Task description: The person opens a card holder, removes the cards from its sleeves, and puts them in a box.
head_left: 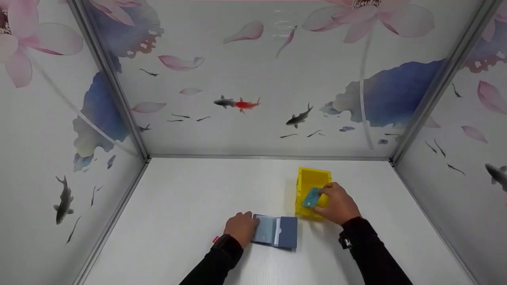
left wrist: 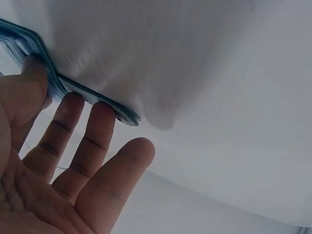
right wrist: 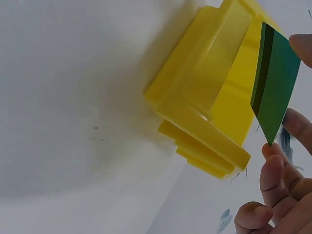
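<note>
My right hand (head_left: 338,204) pinches a teal bank card (head_left: 312,197) by its edges, tilted over the yellow bin (head_left: 315,174). In the right wrist view the card (right wrist: 277,80) shows a dark stripe along one long side. My left hand (head_left: 241,228) grips the left edge of an open blue card holder (head_left: 288,232) on the table. Clear sleeves show inside the holder. From the left wrist, the thumb lies at its folded edge (left wrist: 44,58) with two fingertips against the cover, while another finger (left wrist: 122,170) stands off it.
The white tabletop (head_left: 178,198) is closed in by panels printed with fish and lotus flowers at the back (head_left: 253,134), left and right. Grey metal strips run along the corners. The bin stands behind and to the right of the holder.
</note>
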Action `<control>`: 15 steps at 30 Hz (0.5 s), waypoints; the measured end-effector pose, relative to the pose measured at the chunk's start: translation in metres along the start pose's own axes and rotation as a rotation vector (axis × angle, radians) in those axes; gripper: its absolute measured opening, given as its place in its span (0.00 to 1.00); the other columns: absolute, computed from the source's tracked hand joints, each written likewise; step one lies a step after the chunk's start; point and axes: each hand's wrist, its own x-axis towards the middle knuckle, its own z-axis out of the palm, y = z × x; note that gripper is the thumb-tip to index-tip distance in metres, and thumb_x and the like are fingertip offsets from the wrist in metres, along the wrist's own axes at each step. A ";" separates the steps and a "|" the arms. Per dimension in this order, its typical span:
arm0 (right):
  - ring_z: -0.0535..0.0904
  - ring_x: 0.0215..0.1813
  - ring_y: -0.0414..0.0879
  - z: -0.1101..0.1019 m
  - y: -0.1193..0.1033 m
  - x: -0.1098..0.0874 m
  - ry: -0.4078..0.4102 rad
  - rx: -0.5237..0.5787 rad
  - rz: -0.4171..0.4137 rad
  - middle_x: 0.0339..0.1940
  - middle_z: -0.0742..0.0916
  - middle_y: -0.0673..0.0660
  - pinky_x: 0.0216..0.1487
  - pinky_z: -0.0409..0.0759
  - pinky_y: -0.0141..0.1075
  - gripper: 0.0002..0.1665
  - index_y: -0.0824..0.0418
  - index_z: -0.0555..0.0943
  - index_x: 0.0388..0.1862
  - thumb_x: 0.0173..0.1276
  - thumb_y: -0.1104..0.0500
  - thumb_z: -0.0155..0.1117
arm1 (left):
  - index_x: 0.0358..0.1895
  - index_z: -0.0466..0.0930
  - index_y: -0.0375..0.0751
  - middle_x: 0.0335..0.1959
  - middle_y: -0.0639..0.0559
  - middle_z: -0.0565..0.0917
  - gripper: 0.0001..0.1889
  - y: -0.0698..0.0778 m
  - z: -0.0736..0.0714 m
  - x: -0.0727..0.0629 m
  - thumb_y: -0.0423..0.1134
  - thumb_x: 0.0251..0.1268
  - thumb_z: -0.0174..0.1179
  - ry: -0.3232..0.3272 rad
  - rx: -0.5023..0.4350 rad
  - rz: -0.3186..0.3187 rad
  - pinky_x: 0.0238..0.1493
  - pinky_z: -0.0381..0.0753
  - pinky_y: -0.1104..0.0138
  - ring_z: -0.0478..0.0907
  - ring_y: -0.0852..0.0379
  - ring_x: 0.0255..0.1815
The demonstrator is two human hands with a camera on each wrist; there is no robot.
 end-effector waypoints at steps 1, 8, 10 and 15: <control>0.83 0.67 0.65 -0.001 0.000 0.004 -0.013 -0.001 0.006 0.69 0.84 0.70 0.75 0.83 0.61 0.37 0.67 0.91 0.63 0.64 0.45 0.89 | 0.56 0.97 0.54 0.43 0.50 0.90 0.18 0.000 0.000 0.000 0.29 0.71 0.73 -0.004 -0.002 -0.001 0.35 0.85 0.61 0.84 0.51 0.38; 0.82 0.61 0.62 -0.002 -0.001 0.027 -0.115 -0.055 0.043 0.60 0.88 0.65 0.73 0.83 0.61 0.36 0.65 0.92 0.59 0.61 0.43 0.91 | 0.55 0.97 0.55 0.40 0.51 0.89 0.18 0.000 0.000 -0.001 0.29 0.69 0.75 0.000 0.004 -0.005 0.33 0.83 0.63 0.83 0.52 0.36; 0.82 0.61 0.63 -0.002 -0.001 0.032 -0.138 -0.072 0.041 0.58 0.89 0.65 0.72 0.83 0.62 0.35 0.65 0.93 0.56 0.60 0.42 0.92 | 0.54 0.98 0.55 0.40 0.51 0.90 0.17 0.001 -0.002 -0.002 0.29 0.69 0.75 0.011 0.008 -0.008 0.33 0.84 0.63 0.83 0.53 0.36; 0.84 0.60 0.64 -0.002 -0.006 0.042 -0.181 -0.095 0.032 0.55 0.91 0.65 0.71 0.83 0.63 0.34 0.64 0.94 0.50 0.58 0.40 0.93 | 0.55 0.98 0.55 0.42 0.51 0.91 0.16 0.002 -0.005 -0.002 0.30 0.71 0.74 0.026 0.002 -0.019 0.35 0.85 0.62 0.84 0.52 0.37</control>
